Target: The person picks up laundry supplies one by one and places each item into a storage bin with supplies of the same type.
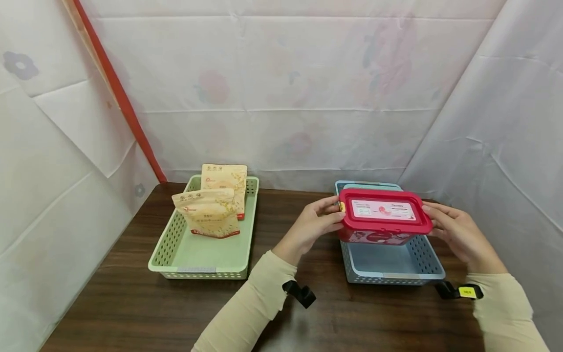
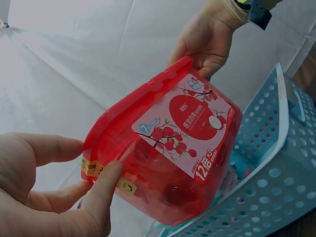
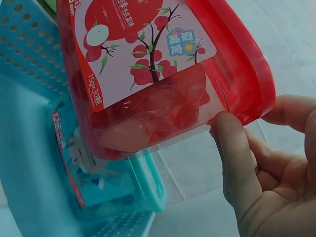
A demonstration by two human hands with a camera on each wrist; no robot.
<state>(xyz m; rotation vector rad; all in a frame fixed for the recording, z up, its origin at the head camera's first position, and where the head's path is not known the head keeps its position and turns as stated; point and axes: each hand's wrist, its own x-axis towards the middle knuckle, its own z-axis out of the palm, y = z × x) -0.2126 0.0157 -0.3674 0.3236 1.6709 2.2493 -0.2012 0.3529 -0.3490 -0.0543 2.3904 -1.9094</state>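
A red lidded plastic box of laundry pods [image 1: 381, 215] is held up over the blue basket [image 1: 391, 279], between both hands. My left hand [image 1: 313, 222] pinches its left end, thumb and fingers at the lid's edge by a yellow seal [image 2: 92, 169]. At the opposite end, my right hand [image 1: 459, 234] grips it with thumb and fingers just under the lid rim. The box's clear red side carries a pink label [image 2: 190, 126] with printed berries. Below it, a teal lidded box [image 3: 94, 168] sits in the blue basket, mostly hidden in the head view.
On the left of the dark wooden table [image 1: 299, 313] stands a green basket [image 1: 206, 254]. Two cream pouches, a front one [image 1: 208, 215] and a rear one [image 1: 226, 178], stand in its back half. White patterned sheets [image 1: 281, 98] enclose the table at the back and sides.
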